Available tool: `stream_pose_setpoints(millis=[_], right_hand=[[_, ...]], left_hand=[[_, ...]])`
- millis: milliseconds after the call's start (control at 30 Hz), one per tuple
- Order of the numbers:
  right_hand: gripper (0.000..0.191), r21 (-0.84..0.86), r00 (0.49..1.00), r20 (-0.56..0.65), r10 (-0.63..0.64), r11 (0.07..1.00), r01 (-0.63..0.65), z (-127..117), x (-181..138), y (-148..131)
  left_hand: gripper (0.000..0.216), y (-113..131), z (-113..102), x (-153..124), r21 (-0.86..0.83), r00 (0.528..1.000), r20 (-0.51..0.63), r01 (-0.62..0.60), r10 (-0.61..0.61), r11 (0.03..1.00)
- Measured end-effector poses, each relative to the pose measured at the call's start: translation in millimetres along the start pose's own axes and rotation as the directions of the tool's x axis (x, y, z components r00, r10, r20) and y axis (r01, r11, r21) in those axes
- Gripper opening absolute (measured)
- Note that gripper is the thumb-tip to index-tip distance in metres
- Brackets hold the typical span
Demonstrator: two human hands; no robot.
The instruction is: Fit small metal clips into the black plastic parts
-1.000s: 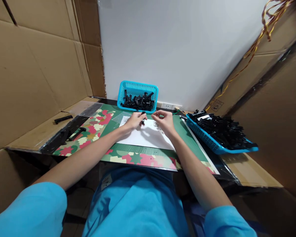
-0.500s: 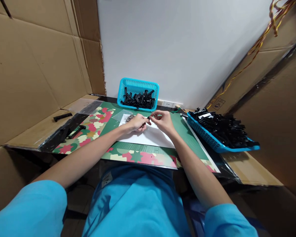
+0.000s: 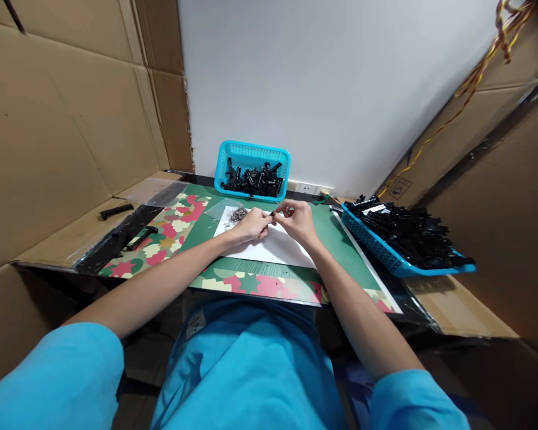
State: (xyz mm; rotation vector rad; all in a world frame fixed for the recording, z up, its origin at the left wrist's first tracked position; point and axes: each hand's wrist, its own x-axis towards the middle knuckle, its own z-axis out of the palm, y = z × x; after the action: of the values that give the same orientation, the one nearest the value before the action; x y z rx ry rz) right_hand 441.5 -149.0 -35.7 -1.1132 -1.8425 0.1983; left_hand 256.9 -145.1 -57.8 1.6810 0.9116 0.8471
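over the white sheet (image 3: 269,248) at mid-surface, the left hand (image 3: 250,225) pinches a small black part (image 3: 271,214) lying roughly crosswise, its free end toward the right hand (image 3: 298,218), whose fingertips close on something too small to make out.

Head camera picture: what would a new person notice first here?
Probably the two hands meeting over the white sheet: the left hand pinches a small black part, and the right hand touches it. Behind them stands a blue basket of black parts; a fuller blue tray sits at the right.
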Motion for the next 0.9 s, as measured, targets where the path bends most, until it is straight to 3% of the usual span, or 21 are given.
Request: stream_pose_setpoints(millis=[300,700,900], right_hand=[[0.01,-0.015,1.0,-0.003,0.023,1.0,-0.023,1.2,0.2,-0.4],[0.016,-0.078,0.999,0.027,0.018,0.997,-0.016,4.4,-2.6,5.2],[0.017,-0.093,0.998,0.016,0.053,0.994,-0.051,6.4,-1.1,10.2]], left_hand=[[0.038,2.6,0.8,-1.2,-0.015,0.999,-0.015,0.047,-0.047,0.999],[0.037,-7.5,4.0,5.2,0.161,0.997,-0.055,-0.04,0.05,0.986],[0.038,-6.5,7.5,3.8,0.138,0.997,-0.083,0.008,0.004,0.99]])
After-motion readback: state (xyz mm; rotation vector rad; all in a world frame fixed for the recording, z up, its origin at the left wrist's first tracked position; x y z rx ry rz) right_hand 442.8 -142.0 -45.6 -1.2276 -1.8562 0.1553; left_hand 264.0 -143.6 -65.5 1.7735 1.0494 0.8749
